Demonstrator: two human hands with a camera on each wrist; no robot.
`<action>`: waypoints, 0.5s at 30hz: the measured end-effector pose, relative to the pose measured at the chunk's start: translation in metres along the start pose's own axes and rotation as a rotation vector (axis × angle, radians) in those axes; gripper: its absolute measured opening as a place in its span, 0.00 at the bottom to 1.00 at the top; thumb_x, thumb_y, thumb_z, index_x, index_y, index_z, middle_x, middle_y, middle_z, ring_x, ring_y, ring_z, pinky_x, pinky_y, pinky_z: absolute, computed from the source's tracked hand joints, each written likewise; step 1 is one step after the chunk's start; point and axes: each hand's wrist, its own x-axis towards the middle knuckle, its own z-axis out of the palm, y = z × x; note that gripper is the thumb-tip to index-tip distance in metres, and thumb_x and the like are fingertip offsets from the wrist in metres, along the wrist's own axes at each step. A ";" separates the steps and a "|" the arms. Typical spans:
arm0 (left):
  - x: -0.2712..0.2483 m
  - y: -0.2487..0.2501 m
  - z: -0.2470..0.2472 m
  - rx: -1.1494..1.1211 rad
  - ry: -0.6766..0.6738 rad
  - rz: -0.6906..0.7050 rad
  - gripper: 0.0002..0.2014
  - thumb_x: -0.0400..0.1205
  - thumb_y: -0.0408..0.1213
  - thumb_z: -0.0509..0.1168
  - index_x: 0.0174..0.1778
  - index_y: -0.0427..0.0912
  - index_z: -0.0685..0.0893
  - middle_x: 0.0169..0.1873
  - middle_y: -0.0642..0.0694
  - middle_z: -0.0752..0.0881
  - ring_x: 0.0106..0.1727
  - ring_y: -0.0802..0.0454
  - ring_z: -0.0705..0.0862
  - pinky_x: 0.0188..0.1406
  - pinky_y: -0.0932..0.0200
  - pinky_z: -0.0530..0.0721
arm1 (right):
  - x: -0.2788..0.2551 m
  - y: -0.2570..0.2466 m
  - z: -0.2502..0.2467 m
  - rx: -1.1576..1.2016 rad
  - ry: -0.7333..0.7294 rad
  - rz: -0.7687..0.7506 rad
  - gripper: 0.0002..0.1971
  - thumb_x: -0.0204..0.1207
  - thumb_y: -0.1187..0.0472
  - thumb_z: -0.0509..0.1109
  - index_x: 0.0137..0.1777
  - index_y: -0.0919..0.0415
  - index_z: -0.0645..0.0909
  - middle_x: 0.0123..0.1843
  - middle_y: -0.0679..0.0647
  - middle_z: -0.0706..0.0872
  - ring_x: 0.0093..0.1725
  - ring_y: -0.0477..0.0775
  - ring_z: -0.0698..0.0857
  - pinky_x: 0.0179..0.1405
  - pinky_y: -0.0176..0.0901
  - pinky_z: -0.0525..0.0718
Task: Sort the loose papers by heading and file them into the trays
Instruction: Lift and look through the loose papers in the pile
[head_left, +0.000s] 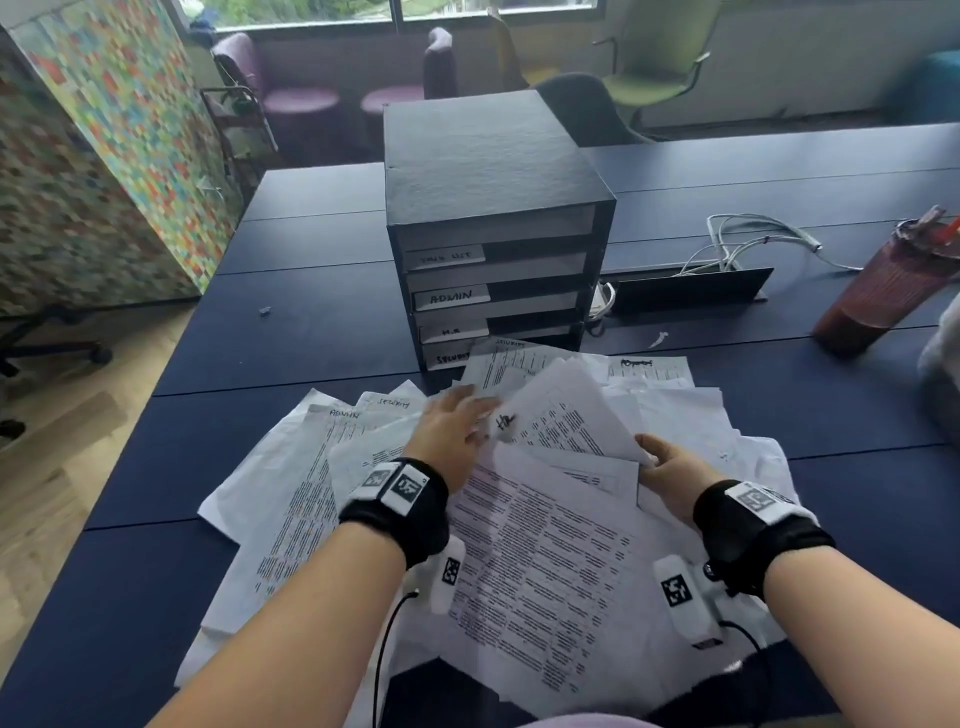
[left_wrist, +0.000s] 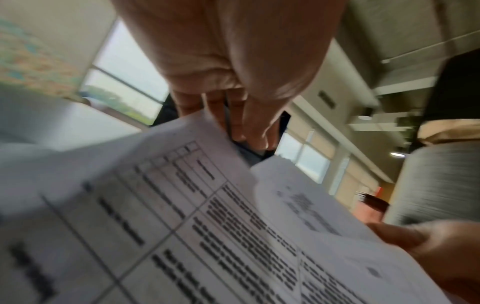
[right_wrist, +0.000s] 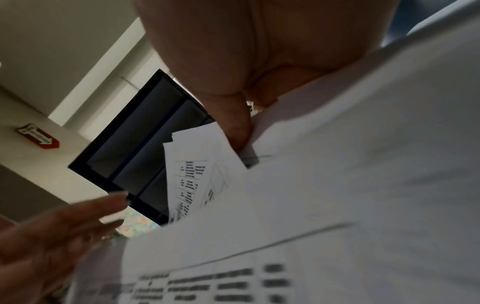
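A spread of loose printed papers (head_left: 540, 561) covers the near part of the dark blue table (head_left: 291, 332). Behind it stands a black tray unit (head_left: 483, 156) with hand-lettered labels; one reads ADMIN (head_left: 452, 297). My right hand (head_left: 657, 457) pinches the lower right corner of a raised sheet (head_left: 566, 415), thumb on top (right_wrist: 241, 139). With its fingers straight, my left hand (head_left: 467, 410) touches that sheet's upper left part near a handwritten heading (head_left: 505, 420). Other sheets on the pile show headings such as ADMIN (head_left: 344, 413).
A dark red tumbler with straws (head_left: 883, 291) stands at the right. White cables (head_left: 753, 244) run from an open cable flap (head_left: 691, 291) beside the trays. A colourful partition (head_left: 104, 156) stands left of the table, with chairs (head_left: 654, 67) beyond it.
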 end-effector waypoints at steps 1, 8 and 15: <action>-0.001 -0.009 0.001 0.025 0.018 -0.096 0.21 0.84 0.37 0.60 0.73 0.56 0.74 0.76 0.48 0.67 0.74 0.49 0.68 0.76 0.49 0.69 | -0.002 0.003 -0.002 0.010 0.009 0.005 0.30 0.73 0.61 0.74 0.75 0.59 0.71 0.65 0.61 0.83 0.57 0.55 0.83 0.66 0.49 0.77; -0.027 -0.077 -0.008 0.054 -0.196 -0.626 0.19 0.77 0.59 0.66 0.46 0.45 0.80 0.43 0.47 0.86 0.42 0.50 0.83 0.40 0.59 0.78 | -0.006 0.032 -0.016 0.039 0.056 0.021 0.13 0.72 0.63 0.74 0.56 0.59 0.83 0.53 0.62 0.89 0.47 0.54 0.84 0.60 0.55 0.79; -0.046 -0.077 0.002 0.051 -0.227 -0.541 0.10 0.75 0.44 0.73 0.47 0.46 0.81 0.43 0.50 0.85 0.42 0.53 0.83 0.33 0.64 0.76 | 0.005 0.041 -0.013 0.184 0.068 0.105 0.16 0.74 0.75 0.69 0.61 0.65 0.79 0.34 0.48 0.89 0.23 0.36 0.83 0.25 0.26 0.80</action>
